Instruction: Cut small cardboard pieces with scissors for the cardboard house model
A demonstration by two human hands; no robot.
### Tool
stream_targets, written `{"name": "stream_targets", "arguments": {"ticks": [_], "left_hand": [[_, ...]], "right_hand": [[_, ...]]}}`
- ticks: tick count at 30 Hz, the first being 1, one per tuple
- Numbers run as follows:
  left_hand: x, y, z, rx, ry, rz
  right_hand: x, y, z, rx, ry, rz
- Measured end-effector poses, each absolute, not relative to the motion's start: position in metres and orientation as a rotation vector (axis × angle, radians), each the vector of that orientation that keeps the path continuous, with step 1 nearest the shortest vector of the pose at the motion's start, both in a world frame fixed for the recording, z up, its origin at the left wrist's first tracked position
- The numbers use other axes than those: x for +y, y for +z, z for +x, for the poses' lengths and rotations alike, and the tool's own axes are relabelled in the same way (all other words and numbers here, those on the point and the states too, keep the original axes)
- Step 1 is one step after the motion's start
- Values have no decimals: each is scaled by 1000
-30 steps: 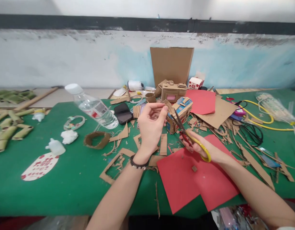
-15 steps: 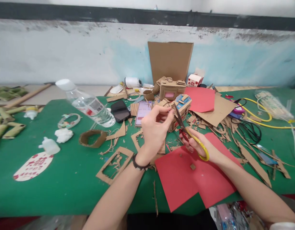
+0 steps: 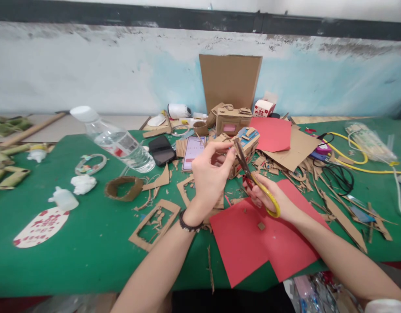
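Observation:
My right hand [image 3: 264, 198] grips a pair of scissors [image 3: 244, 163] with yellow and red handles, blades pointing up and to the left. At the blade tips, my left hand [image 3: 213, 167] pinches a small piece, probably cardboard, mostly hidden by the fingers. Just behind the hands sits a cardboard model [image 3: 248, 141] with blue patches. Below them lie red paper sheets [image 3: 242, 243] with a tiny cardboard square [image 3: 261, 226] on top. Left of my left wrist is a cut cardboard frame [image 3: 138, 237] with small scraps inside it.
A water bottle [image 3: 118, 145], a phone [image 3: 192, 152], a black case [image 3: 162, 151] and a cardboard ring [image 3: 124, 189] stand or lie to the left. A cardboard camera-like model [image 3: 233, 121] is behind. Cardboard scraps [image 3: 305, 169] and a yellow cable [image 3: 363, 152] spread rightward.
The view has shifted slightly. Both hands keep nearly the same pose, and the scissors stay at the left fingertips, their handles turned a little.

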State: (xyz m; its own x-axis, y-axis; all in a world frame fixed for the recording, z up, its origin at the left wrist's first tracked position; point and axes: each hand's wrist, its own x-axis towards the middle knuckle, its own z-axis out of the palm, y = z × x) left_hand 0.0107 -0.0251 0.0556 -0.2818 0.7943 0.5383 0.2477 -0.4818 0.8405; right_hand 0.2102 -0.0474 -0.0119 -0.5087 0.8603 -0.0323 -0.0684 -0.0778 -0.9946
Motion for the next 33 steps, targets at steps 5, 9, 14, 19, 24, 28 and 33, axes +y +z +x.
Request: {"name": "stream_targets", "arguments": {"ticks": [5, 9, 14, 19, 24, 28, 33], "left_hand": [[-26, 59, 12, 1250, 1803, 1504], [-26, 60, 12, 1217, 1807, 1467], [-26, 62, 13, 1187, 1810, 1445], [-27, 63, 13, 1187, 1810, 1442], [-28, 63, 14, 1175, 1809, 1426], [-28, 64, 15, 1174, 1815, 1422], [-28, 62, 14, 1214, 1788, 1434]], "right_hand": [[-48, -8, 209, -1491, 1649, -904], [-50, 2, 208, -1522, 1571, -953], [-49, 5, 209, -1591, 1463, -979], [-48, 3, 210, -1691, 1345, -1009], [-48, 4, 211, -1739, 1272, -1021], [-48, 6, 212, -1779, 1223, -1037], [-49, 6, 212, -1793, 1221, -1057]]}}
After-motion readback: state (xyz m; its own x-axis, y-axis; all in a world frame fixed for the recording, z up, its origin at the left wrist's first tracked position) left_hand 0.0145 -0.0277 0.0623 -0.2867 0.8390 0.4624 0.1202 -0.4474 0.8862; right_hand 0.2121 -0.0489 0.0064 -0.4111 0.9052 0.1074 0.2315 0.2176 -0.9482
